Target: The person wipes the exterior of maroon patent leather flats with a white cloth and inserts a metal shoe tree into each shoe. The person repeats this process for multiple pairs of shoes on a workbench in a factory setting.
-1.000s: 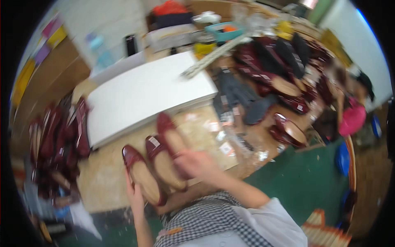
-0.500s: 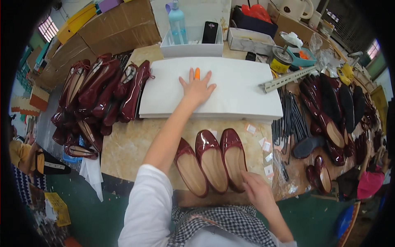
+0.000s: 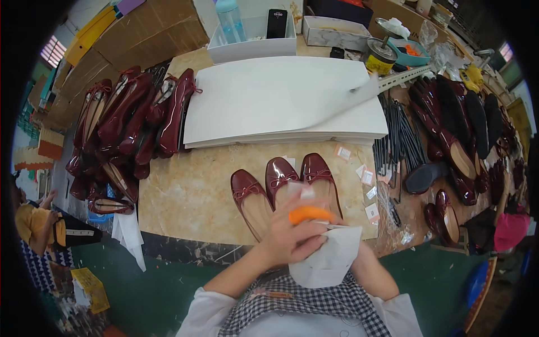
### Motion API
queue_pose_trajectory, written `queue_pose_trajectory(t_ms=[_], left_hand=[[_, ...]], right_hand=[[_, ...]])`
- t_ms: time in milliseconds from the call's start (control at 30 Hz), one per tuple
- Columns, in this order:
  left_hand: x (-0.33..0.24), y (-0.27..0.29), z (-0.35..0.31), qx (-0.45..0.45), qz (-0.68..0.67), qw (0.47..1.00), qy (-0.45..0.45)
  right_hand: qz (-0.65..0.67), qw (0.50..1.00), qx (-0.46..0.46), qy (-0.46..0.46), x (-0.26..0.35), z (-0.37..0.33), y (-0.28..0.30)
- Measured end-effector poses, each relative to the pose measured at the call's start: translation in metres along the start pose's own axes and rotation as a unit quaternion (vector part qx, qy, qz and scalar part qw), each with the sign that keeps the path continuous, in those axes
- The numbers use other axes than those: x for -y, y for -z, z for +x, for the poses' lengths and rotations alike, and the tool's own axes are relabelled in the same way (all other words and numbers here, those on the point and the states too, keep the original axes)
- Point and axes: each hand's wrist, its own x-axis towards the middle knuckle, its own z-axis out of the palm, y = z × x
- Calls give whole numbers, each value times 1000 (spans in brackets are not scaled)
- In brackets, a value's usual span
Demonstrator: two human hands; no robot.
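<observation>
Left hand (image 3: 289, 238) back from stack, now crumpling paper sheet (image 3: 328, 258).

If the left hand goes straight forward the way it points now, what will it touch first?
Probably the dark red shoes on the table: the left hand, holding white paper, points away from the body just above them. Height is hard to judge.

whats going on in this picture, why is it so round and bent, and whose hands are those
The picture comes from a wide fisheye camera worn on a person's head, looking down, so straight edges curve near the rim. The arms rising from the bottom edge are that person's own.

The left hand grips a sheet of white paper close to the body; an orange finger cover shows on it. The right hand is hidden behind the paper.

On the marble-look table lie three dark red flat shoes side by side, with a stack of white sheets beyond them. More red shoes are piled to the left, and dark ones to the right.
</observation>
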Motion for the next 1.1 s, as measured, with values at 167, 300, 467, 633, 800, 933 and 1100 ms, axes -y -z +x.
queue_pose_trajectory(t_ms=[167, 300, 467, 633, 800, 933, 1100], left_hand=[[16, -3, -9, -117, -17, 940, 320], [38, -26, -21, -76, -419, 797, 429], [3, -70, -36, 186, 199, 956, 110], [8, -91, -50, 276, 166, 940, 108], [7, -84, -48, 258, 175, 943, 115], [8, -86, -46, 277, 160, 943, 94], [42, -63, 30, 219, 275, 935, -34]], right_hand=[[-544, 799, -14, 257, 14, 5, -32], [-530, 824, -94, 175, 31, 23, 2], [-576, 787, -128, 183, 45, 21, 55], [-875, 382, -105, 278, 4, 91, 61], [-757, 591, -90, 264, 22, 80, 61], [-735, 621, -163, 219, 32, 96, 71], [-702, 649, -183, 230, 24, 96, 92]])
